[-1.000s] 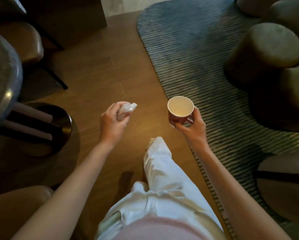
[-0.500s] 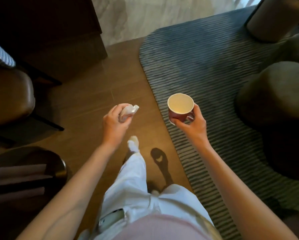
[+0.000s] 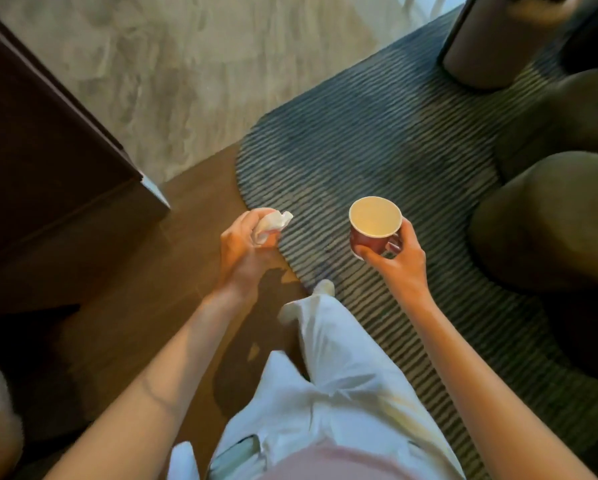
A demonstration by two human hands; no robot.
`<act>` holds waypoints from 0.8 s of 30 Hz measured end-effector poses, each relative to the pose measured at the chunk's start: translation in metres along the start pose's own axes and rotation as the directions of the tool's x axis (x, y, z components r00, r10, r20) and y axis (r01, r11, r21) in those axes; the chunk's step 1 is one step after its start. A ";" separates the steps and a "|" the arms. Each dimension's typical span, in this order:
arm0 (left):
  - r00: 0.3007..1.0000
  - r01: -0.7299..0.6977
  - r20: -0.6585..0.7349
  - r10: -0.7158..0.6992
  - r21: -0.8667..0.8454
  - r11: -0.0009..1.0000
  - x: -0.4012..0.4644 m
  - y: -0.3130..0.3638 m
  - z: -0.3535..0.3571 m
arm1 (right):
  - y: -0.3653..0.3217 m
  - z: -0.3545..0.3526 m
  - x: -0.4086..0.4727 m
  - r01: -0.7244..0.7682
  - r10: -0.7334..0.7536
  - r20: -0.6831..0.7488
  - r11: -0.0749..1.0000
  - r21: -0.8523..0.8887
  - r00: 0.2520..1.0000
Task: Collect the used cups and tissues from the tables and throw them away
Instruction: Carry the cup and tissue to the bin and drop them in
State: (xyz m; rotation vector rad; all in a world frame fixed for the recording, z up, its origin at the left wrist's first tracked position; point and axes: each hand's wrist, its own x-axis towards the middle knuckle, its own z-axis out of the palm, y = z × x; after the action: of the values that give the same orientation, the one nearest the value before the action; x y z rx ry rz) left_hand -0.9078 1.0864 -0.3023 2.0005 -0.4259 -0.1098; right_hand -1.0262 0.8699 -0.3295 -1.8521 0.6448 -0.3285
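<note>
The left hand (image 3: 245, 247) clutches a crumpled tissue (image 3: 271, 223); the right hand (image 3: 399, 256) pinches a paper cup (image 3: 373, 226) near its base, over the rug (image 3: 377, 140). Both seem light and crushable, so gentle grips suit.

Dim, warm light from above; a dark shadow falls on the floor (image 3: 173, 327) under the arms. Motion blur softens the rug (image 3: 377, 133), and wide-angle bending curves the edges.

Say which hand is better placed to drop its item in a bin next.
Neither clearly: left hand grips the tissue, right hand holds the cup, no bin identifiable.
</note>
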 end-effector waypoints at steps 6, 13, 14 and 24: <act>0.997 -0.073 0.033 0.072 0.021 0.997 0.204 0.006 0.055 | -0.013 0.012 0.192 -0.054 0.057 -0.049 0.997 0.056 0.997; 0.988 -0.143 0.080 0.135 0.093 0.985 0.399 0.021 0.094 | -0.048 -0.001 0.380 -0.075 0.079 -0.090 0.996 0.046 0.993; 0.988 -0.138 0.082 0.131 0.094 0.986 0.421 0.021 0.101 | -0.051 -0.001 0.403 -0.081 0.085 -0.094 0.996 0.040 0.992; 0.978 -0.135 0.171 0.119 0.081 0.988 0.702 0.012 0.181 | -0.063 0.008 0.676 -0.086 0.095 -0.185 0.995 0.056 0.978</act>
State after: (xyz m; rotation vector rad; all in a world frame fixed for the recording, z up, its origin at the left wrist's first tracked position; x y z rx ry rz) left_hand -0.3029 0.6862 -0.2984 2.0560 -0.6753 -0.1800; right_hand -0.4547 0.5037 -0.3280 -1.7533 0.8410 -0.4582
